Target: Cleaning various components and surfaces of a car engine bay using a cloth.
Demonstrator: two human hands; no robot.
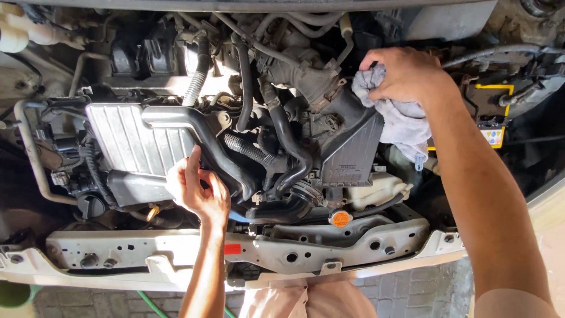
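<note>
Viewpoint: one camera on my head, looking steeply down into an open car engine bay.
Facing: I lean in over the pale metal front crossmember [353, 241], which runs along the bottom of the frame; the engine fills the frame above it.
Nearness: close, within arm's reach; my forearms enter from the bottom edge.
Left side: my left hand [197, 191] by the ribbed silver engine cover [132, 138].
Right side: my right hand [403, 73] on a crumpled grey cloth [406, 126].
Bottom edge: paved ground below the bumper.
</note>
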